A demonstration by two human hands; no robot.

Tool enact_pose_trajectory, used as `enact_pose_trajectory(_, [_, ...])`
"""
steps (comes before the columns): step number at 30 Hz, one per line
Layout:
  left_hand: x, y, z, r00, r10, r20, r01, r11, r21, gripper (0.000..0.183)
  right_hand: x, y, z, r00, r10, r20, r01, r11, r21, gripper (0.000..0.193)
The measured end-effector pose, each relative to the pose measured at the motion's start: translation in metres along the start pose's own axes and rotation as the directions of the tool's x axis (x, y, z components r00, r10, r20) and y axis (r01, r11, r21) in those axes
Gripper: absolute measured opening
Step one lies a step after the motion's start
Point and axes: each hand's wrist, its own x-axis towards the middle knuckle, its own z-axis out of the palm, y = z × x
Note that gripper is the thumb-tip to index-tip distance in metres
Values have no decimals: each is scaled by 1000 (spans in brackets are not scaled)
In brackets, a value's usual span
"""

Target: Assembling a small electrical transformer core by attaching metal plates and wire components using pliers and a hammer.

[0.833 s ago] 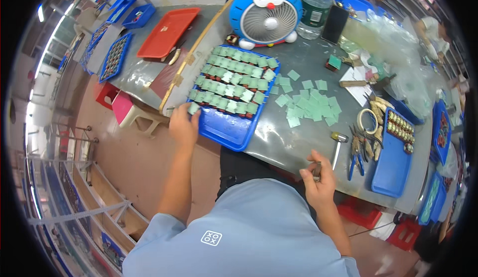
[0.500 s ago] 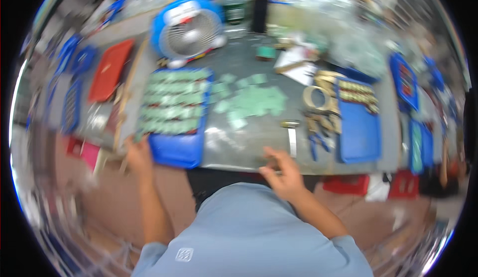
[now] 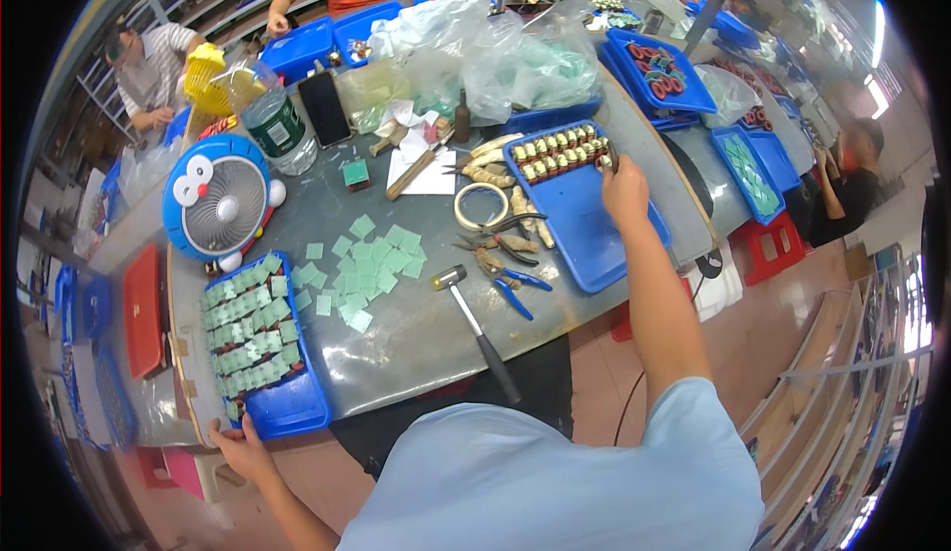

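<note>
On the left, a blue tray [image 3: 297, 407] holds rows of small dark-red parts topped with green squares [image 3: 248, 328]. At its near-left corner my left hand [image 3: 243, 449] has thumb and finger around a green-topped part [image 3: 235, 410] at the row's end. My right hand [image 3: 626, 195] reaches over the right blue tray [image 3: 599, 244]. Its fingers are pinched at the right end of two rows of cream-topped dark-red parts [image 3: 560, 152]; the small part between the fingertips is mostly hidden.
Loose green squares [image 3: 371, 264] lie mid-table. Nearby are a hammer [image 3: 475, 328], blue-handled pliers [image 3: 505, 279], a tape roll [image 3: 481, 205] and a chisel-like wooden-handled tool [image 3: 411, 173]. A blue fan [image 3: 223, 200], bottle [image 3: 282, 130], phone [image 3: 324, 108] and plastic bags [image 3: 535, 61] stand behind. Other people work beyond.
My view has swung to the right. My right hand has gone from the table's front edge to the parts in the right tray; my left hand stays by the left tray's corner.
</note>
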Motion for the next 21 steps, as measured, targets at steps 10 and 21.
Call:
enact_pose_trajectory(10, [-72, 110, -3, 883, 434, 177, -316, 830, -459, 25, 36, 69, 43, 989, -135, 61, 140, 985, -96, 31])
enact_pose_trajectory(21, [-86, 169, -11, 739, 572, 355, -78, 597, -799, 28, -55, -70, -42, 979, -94, 180, -4, 878, 478, 19])
